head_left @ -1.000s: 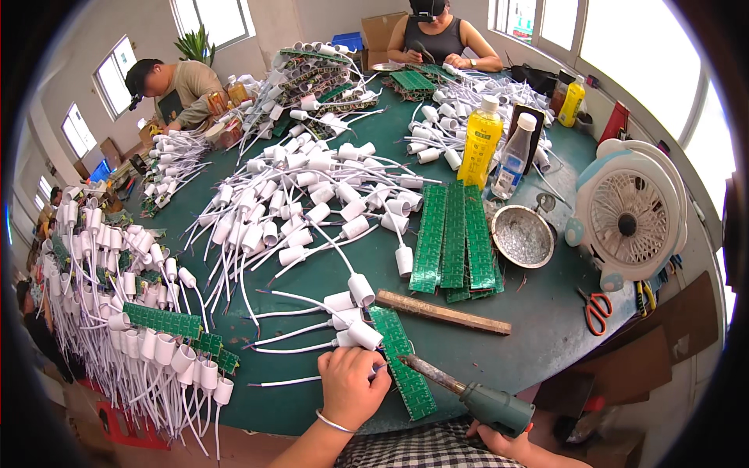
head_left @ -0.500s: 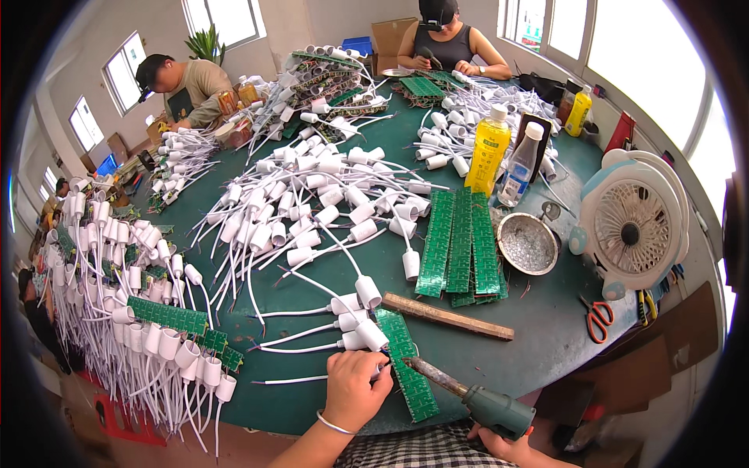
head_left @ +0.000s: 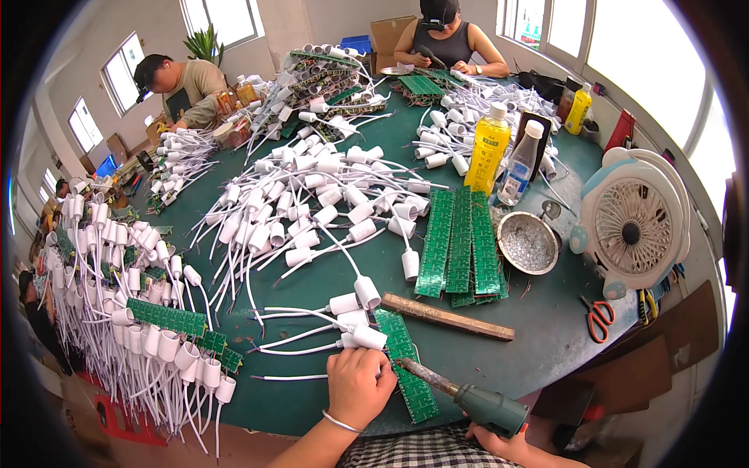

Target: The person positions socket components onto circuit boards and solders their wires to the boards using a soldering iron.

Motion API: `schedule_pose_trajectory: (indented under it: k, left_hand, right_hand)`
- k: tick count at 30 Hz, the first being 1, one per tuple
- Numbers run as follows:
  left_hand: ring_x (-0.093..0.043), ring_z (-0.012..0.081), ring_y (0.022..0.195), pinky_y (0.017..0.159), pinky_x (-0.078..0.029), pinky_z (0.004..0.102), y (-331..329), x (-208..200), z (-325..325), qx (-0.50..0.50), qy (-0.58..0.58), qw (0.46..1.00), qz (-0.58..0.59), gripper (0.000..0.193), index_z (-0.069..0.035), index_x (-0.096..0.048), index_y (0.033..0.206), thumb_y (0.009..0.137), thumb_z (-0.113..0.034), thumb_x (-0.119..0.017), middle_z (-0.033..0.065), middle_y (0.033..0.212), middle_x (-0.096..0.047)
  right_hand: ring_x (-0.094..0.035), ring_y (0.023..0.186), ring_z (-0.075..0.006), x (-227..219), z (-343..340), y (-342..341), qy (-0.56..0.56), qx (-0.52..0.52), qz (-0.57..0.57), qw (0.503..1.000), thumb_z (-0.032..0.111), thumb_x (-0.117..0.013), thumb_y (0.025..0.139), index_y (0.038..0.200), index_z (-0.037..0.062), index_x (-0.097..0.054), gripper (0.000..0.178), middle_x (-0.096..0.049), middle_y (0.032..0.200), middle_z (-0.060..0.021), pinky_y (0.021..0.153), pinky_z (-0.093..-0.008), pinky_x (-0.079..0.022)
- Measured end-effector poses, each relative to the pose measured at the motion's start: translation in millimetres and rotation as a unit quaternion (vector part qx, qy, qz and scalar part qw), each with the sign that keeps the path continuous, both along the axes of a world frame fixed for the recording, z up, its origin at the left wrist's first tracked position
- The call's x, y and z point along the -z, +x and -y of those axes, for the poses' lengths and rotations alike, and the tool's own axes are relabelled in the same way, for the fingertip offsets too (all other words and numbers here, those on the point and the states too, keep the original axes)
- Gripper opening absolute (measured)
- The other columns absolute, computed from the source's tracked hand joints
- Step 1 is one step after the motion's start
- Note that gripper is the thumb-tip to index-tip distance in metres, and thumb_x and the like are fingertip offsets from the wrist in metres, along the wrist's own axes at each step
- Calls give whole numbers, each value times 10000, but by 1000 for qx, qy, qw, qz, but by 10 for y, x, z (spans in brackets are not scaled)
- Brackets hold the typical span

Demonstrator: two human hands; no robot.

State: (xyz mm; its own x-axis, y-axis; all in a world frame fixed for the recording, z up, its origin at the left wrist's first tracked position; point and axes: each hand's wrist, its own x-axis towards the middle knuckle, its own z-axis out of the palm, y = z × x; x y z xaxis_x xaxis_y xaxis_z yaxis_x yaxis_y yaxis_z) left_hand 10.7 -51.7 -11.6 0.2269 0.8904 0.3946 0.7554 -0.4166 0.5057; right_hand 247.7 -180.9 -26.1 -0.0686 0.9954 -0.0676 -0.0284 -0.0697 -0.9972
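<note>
My left hand [head_left: 359, 386] is closed at the left edge of a long green circuit board [head_left: 407, 366]. A white cable [head_left: 289, 377] runs into that hand from the left; whatever is at its end is hidden by my fingers. Just beyond the hand, several white cylindrical sockets with cables [head_left: 368, 338] lie against the board's far left side. My right hand [head_left: 499, 446] grips the green handle of a soldering iron [head_left: 491, 409]. Its metal tip reaches the board close to my left fingertips; whether it touches cannot be made out.
A wooden strip [head_left: 449, 317] lies beyond the board. Further off are stacked green boards [head_left: 460, 242], a metal bowl [head_left: 528, 243], bottles [head_left: 488, 152], a fan [head_left: 632, 230] and scissors [head_left: 599, 318]. Heaped white sockets [head_left: 312, 187] cover the middle; more hang at left [head_left: 164, 343]. Two people work opposite.
The soldering iron and my right hand have shifted slightly left. The white sockets beside the board have moved a little, and the nearest one lies flatter.
</note>
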Motion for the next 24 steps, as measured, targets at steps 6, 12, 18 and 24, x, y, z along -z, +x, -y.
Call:
schedule_pose_trajectory:
  k: [6,12,18,24]
  left_hand:
    - [-530,248,693,628,-342,387,14,36,-4,-9,6,1000,-8,133,-121,-521,725,680,-105,-645,23,695,-559]
    - [-527,250,689,619,-338,388,19,39,-9,-10,13,1000,-10,137,-120,-515,720,673,-104,-643,24,691,-555]
    - [-528,250,683,617,-339,389,40,25,-16,-4,15,1000,-8,129,-120,-516,717,673,-111,-638,23,683,-555]
    - [-528,250,675,618,-343,393,6,47,3,-13,19,1000,-8,124,-121,-518,709,675,-112,-637,20,675,-552]
  right_hand:
    - [-634,670,-140,-9,-26,-14,13,-4,38,999,-49,-549,804,1132,-65,-540,328,-637,961,-135,596,-279,-543]
    - [-626,685,-150,-150,-29,-91,30,28,54,998,-18,-590,799,1049,-26,-581,250,-640,916,-108,622,-293,-519]
    - [-627,598,-221,74,109,228,82,85,44,992,-12,-474,802,1219,-31,-444,418,-578,1125,-176,551,-309,-521]
    - [-615,595,-250,-300,-394,304,107,259,-191,941,167,-540,869,1234,-35,-387,444,-554,1130,-219,524,-338,-515]
